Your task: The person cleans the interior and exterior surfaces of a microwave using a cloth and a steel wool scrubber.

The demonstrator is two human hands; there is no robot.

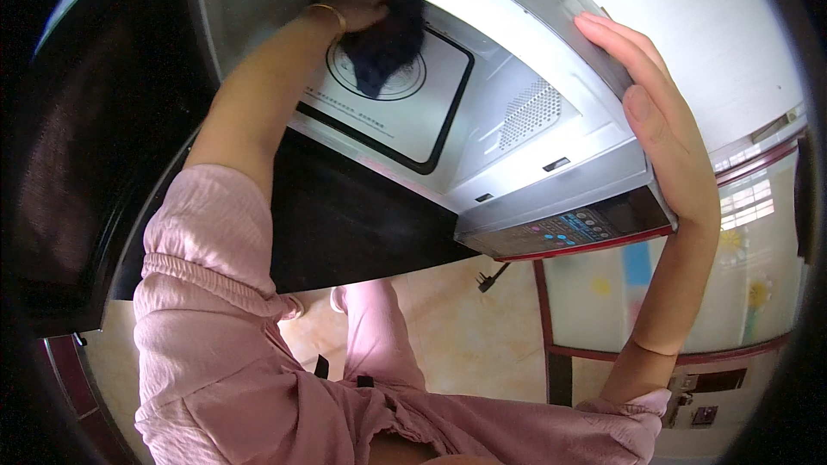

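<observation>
My left hand [357,8], with a gold-coloured bracelet at the wrist, reaches inside a microwave oven [497,161] and grips a dark cloth [384,51]. The cloth's lower end hangs over the ring pattern on the white, black-bordered cavity floor [413,132]. Shadow partly hides the fingers and the top of the cloth. My right hand [652,90] lies against the outer right side of the oven casing, its fingers extended over the top edge. The microwave door [97,142] stands open on the left.
The oven rests on a black surface [349,219]. A power plug [488,281] hangs over its front edge above the tiled floor [478,336]. At right are a glass-panelled cabinet front [601,290] with flower decorations and a white wall [723,26]. The control panel [575,226] faces the front.
</observation>
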